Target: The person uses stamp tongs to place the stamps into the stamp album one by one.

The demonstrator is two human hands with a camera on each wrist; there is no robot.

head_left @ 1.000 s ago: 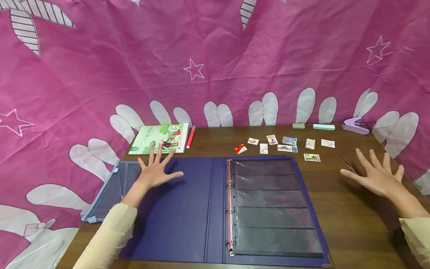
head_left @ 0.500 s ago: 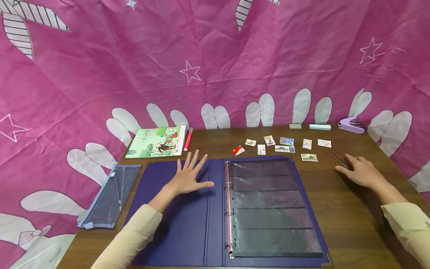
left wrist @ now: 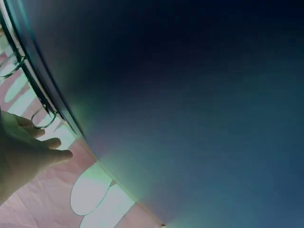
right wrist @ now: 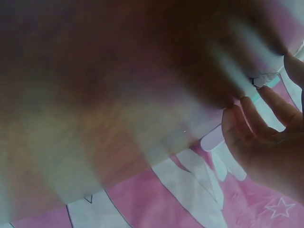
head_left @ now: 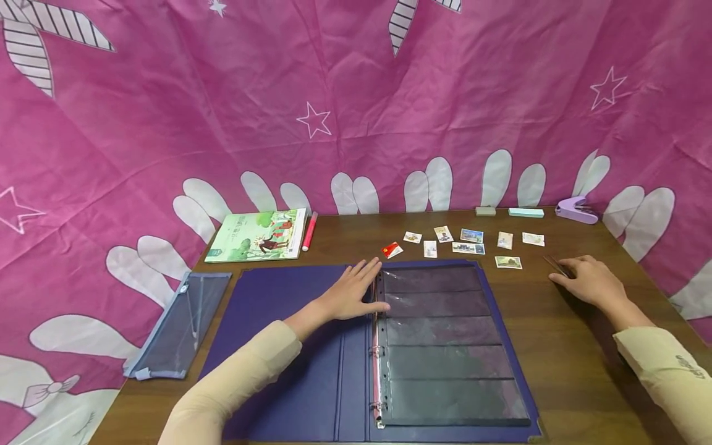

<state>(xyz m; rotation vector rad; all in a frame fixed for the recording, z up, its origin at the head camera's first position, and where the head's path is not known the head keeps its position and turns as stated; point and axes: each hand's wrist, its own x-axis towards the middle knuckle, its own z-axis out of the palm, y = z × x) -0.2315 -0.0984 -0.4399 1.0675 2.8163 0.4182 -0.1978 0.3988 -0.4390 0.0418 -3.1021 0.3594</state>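
My left hand (head_left: 352, 293) reaches across the ring spine of an open dark-blue binder (head_left: 289, 371), fingers straight and thumb spread over the upper edge of the clear-pocket page (head_left: 445, 358). In the left wrist view, the fingertips (left wrist: 61, 154) are close to the metal rings (left wrist: 45, 118). On the right side of the table, my right hand (head_left: 592, 283) holds thin metal tweezers (head_left: 553, 264) between thumb and index finger, with their tips pointing toward the stamps. The right wrist view shows bent fingers (right wrist: 244, 111) low at the tabletop, without the tweezers visible.
Several small stamps (head_left: 468, 248) lie behind the binder. An eraser (head_left: 486, 211), a pale-blue bar (head_left: 525, 212) and a purple stapler-like tool (head_left: 576, 210) line the back edge. At left are a picture book (head_left: 257, 236), a red marker (head_left: 309, 232) and a mesh zip pouch (head_left: 180, 324).
My left hand has moved right, from the binder's left cover to its rings. The right hand has come down from above the table onto the tweezers, its fingers drawing in.
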